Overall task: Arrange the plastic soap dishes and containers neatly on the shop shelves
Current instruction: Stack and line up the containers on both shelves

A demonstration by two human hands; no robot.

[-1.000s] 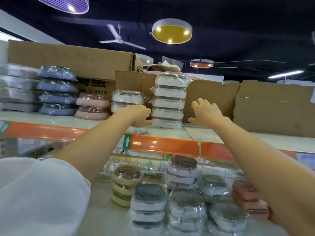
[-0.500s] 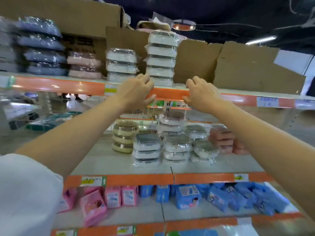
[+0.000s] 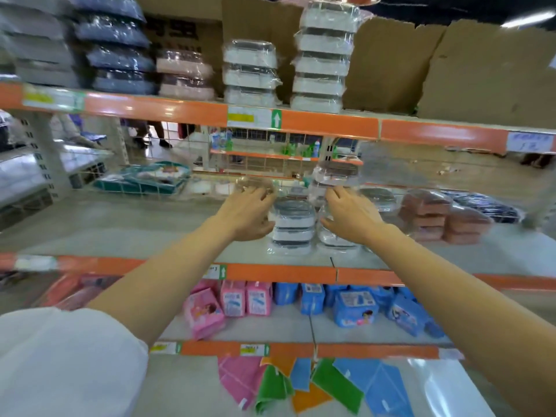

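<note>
**Hands flank a stack on the middle shelf**

A wrapped stack of grey-lidded soap dishes (image 3: 292, 227) stands on the middle shelf (image 3: 126, 230), a second wrapped stack (image 3: 332, 236) just beside it on the right. The left hand (image 3: 246, 215) reaches in at the first stack's left side, the right hand (image 3: 350, 216) over the second; fingers loosely spread, gripping nothing clearly. Pink dishes (image 3: 442, 218) sit further right. White stacks (image 3: 322, 55) fill the top shelf (image 3: 180, 108).

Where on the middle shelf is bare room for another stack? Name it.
Bare board on the middle shelf lies left of the left hand, bordered behind by the teal basket. Crowded: the wrapped grey-white stacks between both hands, through the pink stacks beyond the right hand.
</note>
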